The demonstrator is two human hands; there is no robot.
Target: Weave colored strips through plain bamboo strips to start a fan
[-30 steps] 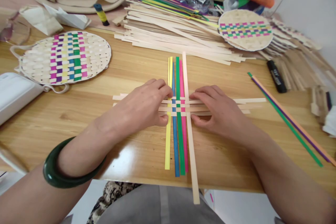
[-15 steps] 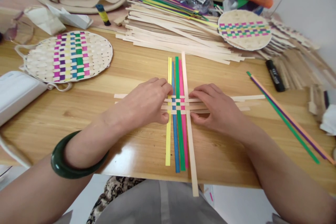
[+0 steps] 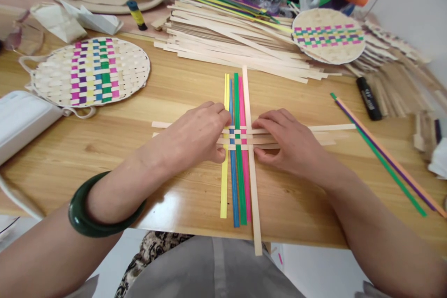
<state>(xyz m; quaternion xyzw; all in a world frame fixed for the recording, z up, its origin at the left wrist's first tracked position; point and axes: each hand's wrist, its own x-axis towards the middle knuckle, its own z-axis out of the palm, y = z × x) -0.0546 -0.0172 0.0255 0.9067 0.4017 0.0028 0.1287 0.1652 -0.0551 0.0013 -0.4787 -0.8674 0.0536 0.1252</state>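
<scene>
A small woven patch (image 3: 238, 138) of strips lies on the wooden table (image 3: 115, 135). Yellow, blue, green, pink and plain upright strips (image 3: 237, 186) cross three plain horizontal strips (image 3: 331, 127). My left hand (image 3: 195, 135), with a dark green bangle on its wrist, pinches the horizontal strips at the patch's left edge. My right hand (image 3: 289, 144) grips the same strips at the right edge, thumb under, fingers curled on top. Both hands press the weave from either side.
A finished round woven mat (image 3: 91, 72) lies at the left, another (image 3: 328, 36) at the back right. A heap of plain and coloured strips (image 3: 226, 28) fills the back. Loose coloured strips (image 3: 384, 158) and a black marker (image 3: 368, 98) lie to the right, a white device (image 3: 21, 121) at far left.
Both hands stay on the weave with only slight finger shifts. The view has tilted a little, so everything sits slightly higher in the picture.
</scene>
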